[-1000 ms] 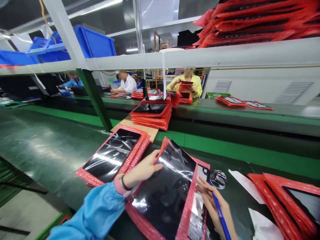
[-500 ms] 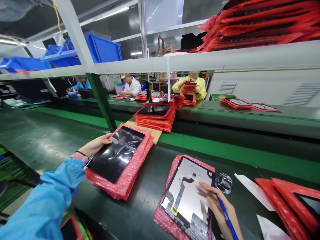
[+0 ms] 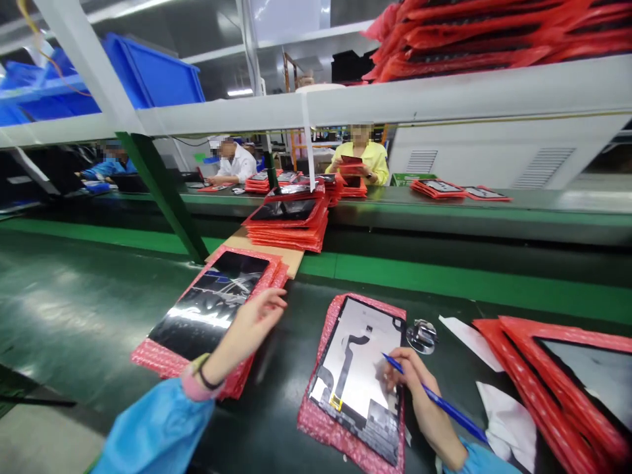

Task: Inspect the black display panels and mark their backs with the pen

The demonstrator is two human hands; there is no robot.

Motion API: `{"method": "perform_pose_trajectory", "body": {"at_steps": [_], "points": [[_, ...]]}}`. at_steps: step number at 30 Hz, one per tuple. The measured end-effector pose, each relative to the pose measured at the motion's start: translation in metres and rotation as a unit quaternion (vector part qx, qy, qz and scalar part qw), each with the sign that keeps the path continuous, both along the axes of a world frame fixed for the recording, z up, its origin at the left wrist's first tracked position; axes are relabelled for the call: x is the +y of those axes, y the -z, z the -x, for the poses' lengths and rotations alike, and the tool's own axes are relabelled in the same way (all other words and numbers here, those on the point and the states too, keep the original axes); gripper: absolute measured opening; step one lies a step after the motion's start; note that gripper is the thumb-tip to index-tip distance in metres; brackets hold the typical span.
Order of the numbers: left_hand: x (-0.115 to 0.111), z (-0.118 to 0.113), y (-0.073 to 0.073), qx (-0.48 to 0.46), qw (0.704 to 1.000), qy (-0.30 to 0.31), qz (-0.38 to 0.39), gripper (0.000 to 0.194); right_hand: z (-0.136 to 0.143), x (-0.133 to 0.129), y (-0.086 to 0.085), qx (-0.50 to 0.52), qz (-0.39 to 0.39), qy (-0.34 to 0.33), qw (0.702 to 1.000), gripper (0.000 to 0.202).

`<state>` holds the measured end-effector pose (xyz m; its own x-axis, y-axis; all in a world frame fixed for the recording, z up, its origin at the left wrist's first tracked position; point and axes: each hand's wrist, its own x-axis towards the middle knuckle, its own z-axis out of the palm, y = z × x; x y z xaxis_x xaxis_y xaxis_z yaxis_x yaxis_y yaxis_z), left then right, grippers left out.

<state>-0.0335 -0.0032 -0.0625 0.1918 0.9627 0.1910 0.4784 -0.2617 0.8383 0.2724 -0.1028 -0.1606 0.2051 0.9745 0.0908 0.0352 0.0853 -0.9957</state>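
My right hand (image 3: 417,395) grips a slim blue pen (image 3: 447,407), its pointed end over the white back of a screen panel (image 3: 363,362). The panel lies face down on a pink bubble-wrap sleeve (image 3: 326,431); a dark flex cable and a yellow-edged connector show on its back. My left hand (image 3: 257,319) hovers at the right edge of a stack of pink bubble-wrap sleeves (image 3: 162,359), fingers apart and holding nothing. On that stack lies a glossy black screen (image 3: 212,306), face up, partly covered by my left forearm.
A shiny metal dispenser (image 3: 422,336) and crumpled white paper (image 3: 508,418) lie right of the panel. Red sleeves (image 3: 548,382) fill the right side. Another red stack (image 3: 286,234) sits on a board (image 3: 291,261) behind. A shelf beam (image 3: 355,108) crosses above. Several co-workers sit beyond.
My left hand has released the black screen on the stack and moved right, across it. My right hand stays over the panel, the pen now angled with its tip showing. The view has shifted right.
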Motion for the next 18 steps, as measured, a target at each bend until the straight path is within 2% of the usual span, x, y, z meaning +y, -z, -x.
{"method": "perform_pose_trajectory", "body": {"at_steps": [1,3,5,7,11,18], "points": [[-0.008,-0.023,0.013,0.030,0.999,0.044,0.013,0.033,0.001,-0.001,-0.002,-0.039,0.010,0.007,0.999,0.035],[-0.015,-0.059,0.036,0.058,0.995,0.081,0.025,0.027,0.003,-0.001,-0.004,-0.093,0.024,0.026,0.995,0.033],[-0.011,-0.083,0.055,0.080,0.992,0.092,0.030,0.020,0.004,-0.001,-0.003,-0.117,0.024,0.042,0.992,0.031],[0.000,-0.097,0.068,0.100,0.990,0.092,0.038,0.016,0.005,0.000,0.000,-0.147,0.019,0.053,0.988,0.033],[0.019,-0.106,0.075,0.129,0.985,0.096,0.056,0.017,0.009,-0.001,0.005,-0.200,0.003,0.050,0.978,0.042],[0.028,-0.107,0.073,0.141,0.980,0.100,0.095,0.011,0.021,-0.010,0.010,-0.257,0.001,0.023,0.966,0.040]]}}
